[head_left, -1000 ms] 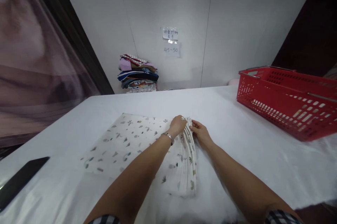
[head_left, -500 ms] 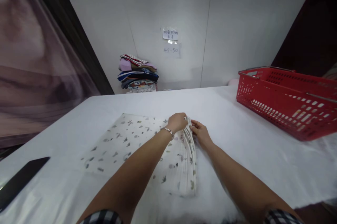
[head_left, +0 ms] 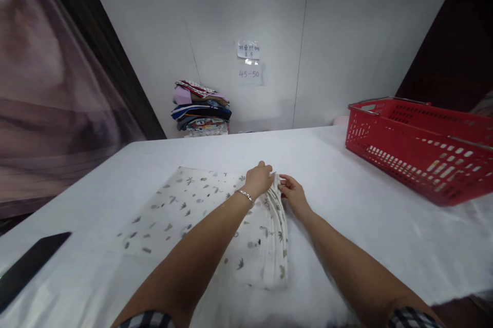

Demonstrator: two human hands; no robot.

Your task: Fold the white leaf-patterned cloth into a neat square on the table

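Observation:
A white cloth printed with small leaves lies spread on the white table; its right part is gathered into narrow pleats. My left hand, with a bracelet at the wrist, is closed over the far end of the pleats. My right hand pinches the same end from the right side. Both hands meet at the top of the pleated strip.
A red plastic basket stands at the right on the table. A pile of folded clothes sits against the back wall under a paper note. A dark flat object lies at the left front edge.
My left hand has lifted slightly and shifted a little farther over the pleat ends. The right hand has barely moved.

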